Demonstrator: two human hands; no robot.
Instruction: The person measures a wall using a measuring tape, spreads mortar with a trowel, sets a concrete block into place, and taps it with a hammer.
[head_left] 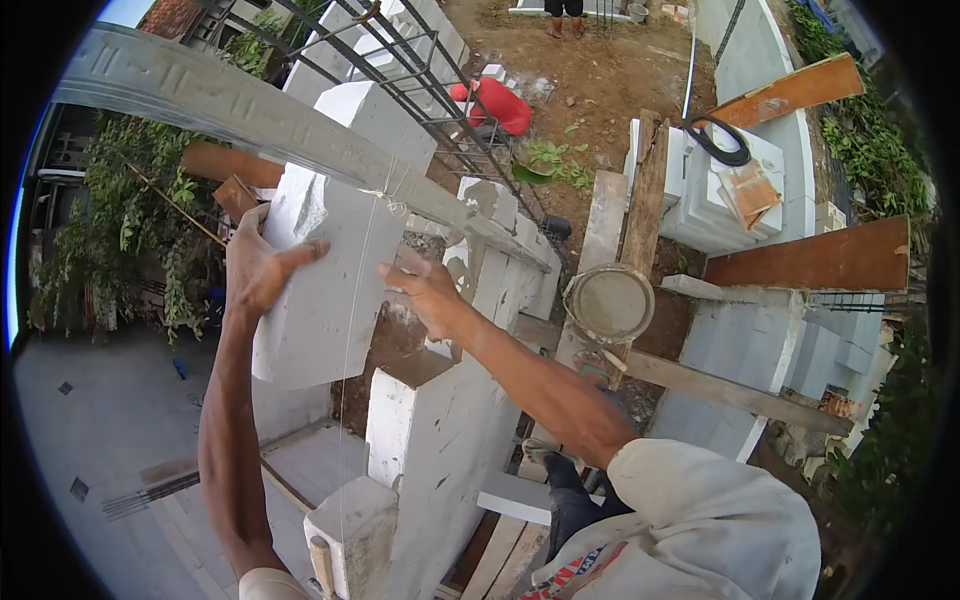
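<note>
A large white block (325, 285) with a rough, broken top edge stands tilted at the left end of the wall. My left hand (268, 262) is pressed on its left edge, fingers over the far side and thumb spread on the face. Near the block's right edge is my right hand (425, 292), its fingers apart and holding nothing; whether it touches the block is unclear. A thin string runs down in front of the block from a knot (388, 200) on a long grey beam (230, 110). Below lies the white block wall (440, 430) with grey mortar on top.
A bucket of grey mortar (610, 305) stands on wooden planks (645, 210) at the right. Steel rebar (430, 80) rises behind the beam. A person in red (500, 105) crouches on the ground beyond. A wooden-handled tool (321, 565) rests at the lower left.
</note>
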